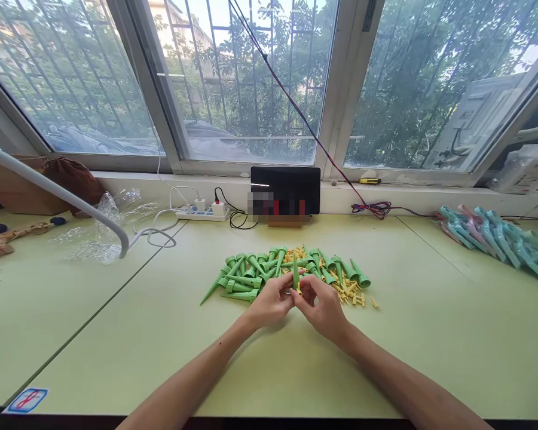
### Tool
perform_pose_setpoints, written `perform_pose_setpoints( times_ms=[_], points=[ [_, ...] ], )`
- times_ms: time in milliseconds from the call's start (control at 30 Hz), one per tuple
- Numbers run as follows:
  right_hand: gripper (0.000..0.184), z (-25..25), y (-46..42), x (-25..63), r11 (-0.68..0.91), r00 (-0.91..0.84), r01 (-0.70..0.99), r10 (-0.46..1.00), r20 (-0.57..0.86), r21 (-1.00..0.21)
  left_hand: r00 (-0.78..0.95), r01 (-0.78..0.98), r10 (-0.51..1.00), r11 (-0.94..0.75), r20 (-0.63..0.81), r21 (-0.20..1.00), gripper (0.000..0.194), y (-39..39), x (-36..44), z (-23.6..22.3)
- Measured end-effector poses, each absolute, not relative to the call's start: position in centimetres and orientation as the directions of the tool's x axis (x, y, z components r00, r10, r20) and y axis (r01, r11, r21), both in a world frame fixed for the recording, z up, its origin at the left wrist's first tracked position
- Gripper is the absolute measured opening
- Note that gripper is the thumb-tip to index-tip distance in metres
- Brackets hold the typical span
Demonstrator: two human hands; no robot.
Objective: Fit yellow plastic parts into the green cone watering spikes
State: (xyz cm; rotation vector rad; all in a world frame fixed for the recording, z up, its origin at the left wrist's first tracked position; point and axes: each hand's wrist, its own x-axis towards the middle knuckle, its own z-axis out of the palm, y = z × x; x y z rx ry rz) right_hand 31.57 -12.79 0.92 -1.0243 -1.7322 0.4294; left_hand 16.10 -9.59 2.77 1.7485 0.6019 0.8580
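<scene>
My left hand (272,303) is closed on a green plastic watering spike (295,270), which stands point up between my hands. My right hand (325,306) pinches a small yellow plastic nozzle (299,289) against the lower part of that spike. Fingers cover the join, so I cannot tell whether the nozzle sits inside it. Just beyond my hands lies a pile of green spikes (238,279), with wide ribbed caps and long tapering points. Loose yellow nozzles (350,294) are heaped behind and to the right of my right hand.
A dark screen (286,190) on a wooden stand is at the table's back, beside a white power strip (202,213) and cables. Teal and pink plastic pieces (497,236) lie far right. A white lamp arm (63,194) and clear wrapping (108,218) occupy the left.
</scene>
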Motion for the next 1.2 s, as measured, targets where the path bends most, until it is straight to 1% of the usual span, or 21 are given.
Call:
perform_pose_setpoints(
  times_ms=[200, 467, 567, 667, 800, 967, 1200],
  points=[
    [0.008, 1.1, -12.8, 31.7, 0.564, -0.126, 0.414, 0.813, 0.569, -0.714, 0.624, -0.037, 0.739, -0.296, 0.254, 0.954, 0.040, -9.6, 16.1, 2.9],
    [0.007, 1.2, -12.8, 31.8, 0.558, -0.148, 0.406, 0.821, 0.551, -0.723, 0.620, -0.047, 0.732, -0.325, 0.282, 0.945, 0.011, -9.6, 16.3, 3.2],
    [0.007, 1.2, -12.8, 31.7, 0.554, -0.139, 0.397, 0.824, 0.549, -0.731, 0.614, -0.053, 0.736, -0.323, 0.285, 0.945, 0.004, -9.7, 16.3, 3.5],
    [0.010, 1.2, -12.8, 31.6, 0.548, -0.111, 0.404, 0.824, 0.556, -0.732, 0.607, -0.026, 0.745, -0.330, 0.277, 0.944, 0.006, -9.8, 16.4, 3.6],
    [0.013, 1.2, -13.0, 31.4, 0.523, -0.035, 0.428, 0.824, 0.565, -0.737, 0.580, 0.021, 0.776, -0.319, 0.248, 0.948, 0.018, -9.9, 16.4, 3.4],
    [0.019, 1.1, -13.2, 31.0, 0.510, 0.050, 0.463, 0.802, 0.595, -0.725, 0.613, 0.001, 0.762, -0.263, 0.208, 0.965, 0.021, -9.9, 16.4, 3.1],
    [0.021, 0.4, -13.1, 30.6, 0.514, 0.081, 0.528, 0.762, 0.643, -0.676, 0.620, -0.026, 0.753, -0.259, 0.219, 0.966, 0.033, -9.8, 16.5, 2.9]
  ],
)
